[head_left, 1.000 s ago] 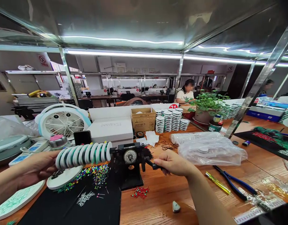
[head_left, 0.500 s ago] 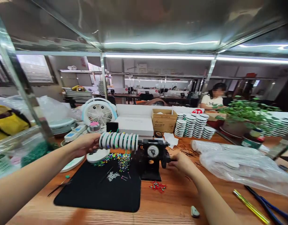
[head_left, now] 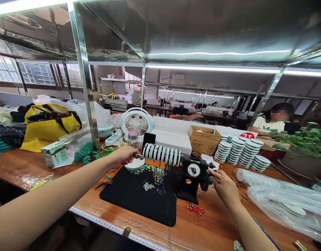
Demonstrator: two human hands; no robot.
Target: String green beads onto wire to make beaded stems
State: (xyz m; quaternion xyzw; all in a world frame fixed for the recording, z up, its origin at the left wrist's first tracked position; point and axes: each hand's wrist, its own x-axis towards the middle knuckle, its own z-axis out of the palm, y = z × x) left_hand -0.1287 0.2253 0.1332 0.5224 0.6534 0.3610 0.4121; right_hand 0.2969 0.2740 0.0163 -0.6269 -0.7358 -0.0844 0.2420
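A black winding machine (head_left: 193, 181) with a round white dial stands on the wooden table. From its left side extends a row of white discs (head_left: 162, 154) with green thread and coloured pins. My right hand (head_left: 224, 184) is at the machine's right side, fingers closed around its crank area; what they grip is hidden. Just left of the discs, my left hand (head_left: 125, 156) has curled fingers near a small dark part, over a white round dish (head_left: 134, 163). Beneath lies a black mat (head_left: 142, 198) with coloured beads (head_left: 156, 172) and a small silvery pile (head_left: 148, 186).
Stacked white spools (head_left: 237, 150), a cardboard box (head_left: 204, 139) and a white fan (head_left: 136, 123) stand behind. Plastic wrap (head_left: 288, 195) and a potted plant are at right. A yellow bag (head_left: 48, 127) sits at left. A person sits beyond the table.
The view has turned left, so the scene sits further right. My left hand has come away from the end of the disc row. My right hand remains at the machine's right side.
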